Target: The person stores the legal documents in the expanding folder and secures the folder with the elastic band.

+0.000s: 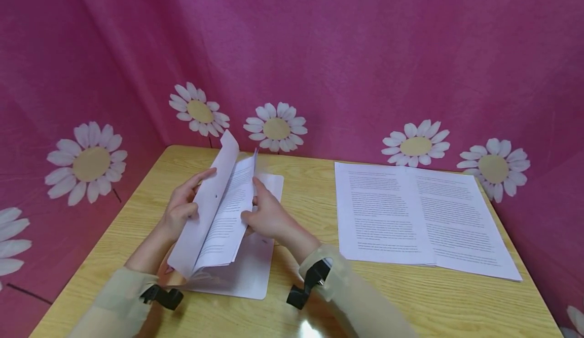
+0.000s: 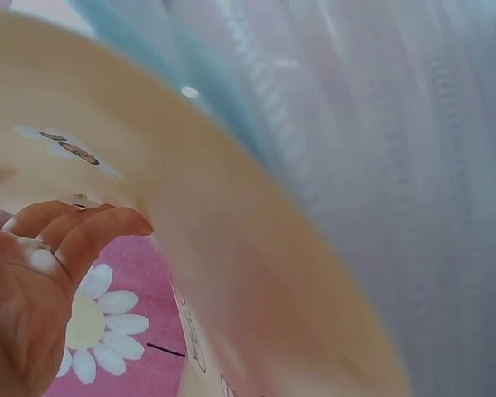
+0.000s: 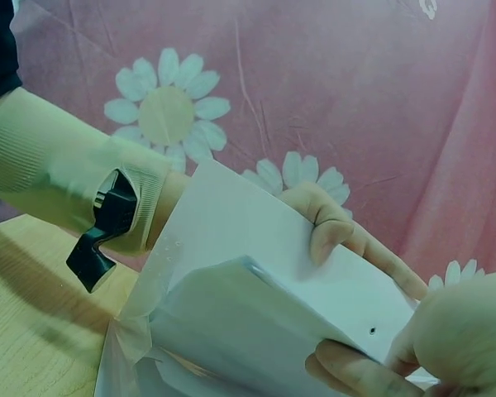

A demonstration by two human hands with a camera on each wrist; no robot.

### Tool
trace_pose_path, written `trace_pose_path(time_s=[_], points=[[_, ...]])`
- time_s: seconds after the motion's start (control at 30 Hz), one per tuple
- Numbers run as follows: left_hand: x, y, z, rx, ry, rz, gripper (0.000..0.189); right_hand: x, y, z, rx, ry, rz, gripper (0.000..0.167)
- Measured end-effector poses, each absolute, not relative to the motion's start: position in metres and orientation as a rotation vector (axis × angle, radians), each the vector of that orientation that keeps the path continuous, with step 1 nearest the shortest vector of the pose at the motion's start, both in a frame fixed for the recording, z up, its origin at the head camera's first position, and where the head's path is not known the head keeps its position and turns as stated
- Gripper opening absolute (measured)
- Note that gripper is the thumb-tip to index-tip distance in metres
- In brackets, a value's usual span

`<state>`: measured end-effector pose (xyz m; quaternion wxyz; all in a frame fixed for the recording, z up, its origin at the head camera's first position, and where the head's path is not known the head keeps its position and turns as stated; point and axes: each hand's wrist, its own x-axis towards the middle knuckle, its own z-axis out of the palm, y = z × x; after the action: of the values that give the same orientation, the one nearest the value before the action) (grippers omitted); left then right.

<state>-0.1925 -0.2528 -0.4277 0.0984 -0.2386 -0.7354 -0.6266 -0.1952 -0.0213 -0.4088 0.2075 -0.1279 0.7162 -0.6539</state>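
Note:
A pale folder point(image 1: 246, 279) lies on the table at the left, with its cover point(image 1: 212, 186) raised on a slant. My left hand point(image 1: 180, 209) grips the cover's outer edge, thumb on the inner face and fingers behind. In the left wrist view, the cream cover point(image 2: 256, 273) bows across, small cartoon prints on it, beside translucent plastic point(image 2: 380, 132). My right hand point(image 1: 269, 214) pinches a thin stack of printed sheets point(image 1: 230, 209), standing tilted within the folder. From the right wrist, white surfaces point(image 3: 240, 314) hide much of the folder's inside.
Two piles of printed paper, a left one point(image 1: 378, 211) and a right one point(image 1: 465, 221), lie side by side on the wooden table point(image 1: 310, 181) at the right. A pink curtain point(image 1: 319, 64) with daisies hangs behind the table and along its left side.

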Motion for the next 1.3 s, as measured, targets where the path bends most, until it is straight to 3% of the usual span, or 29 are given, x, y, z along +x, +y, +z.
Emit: trace_pose_path(time_s=[0.47,0.8,1.1,1.3], points=[[-0.191,-0.250,-0.429,-0.704,-2.148,-1.935,0.090,-0.196,-0.032,-0.409,-0.460,2.197,-1.713,0.080],[-0.192,-0.249,-0.429,-0.677,-2.145,-1.900,0.090,-0.195,-0.032,-0.410,-0.445,2.208,-1.679,0.086],[-0.192,-0.251,-0.429,-0.687,-2.143,-1.885,0.088,-0.199,-0.011,-0.406,-0.243,1.970,-1.785,0.089],[-0.192,-0.254,-0.431,-0.687,-2.175,-1.883,0.089,-0.195,-0.007,-0.404,-0.255,1.902,-1.795,0.066]])
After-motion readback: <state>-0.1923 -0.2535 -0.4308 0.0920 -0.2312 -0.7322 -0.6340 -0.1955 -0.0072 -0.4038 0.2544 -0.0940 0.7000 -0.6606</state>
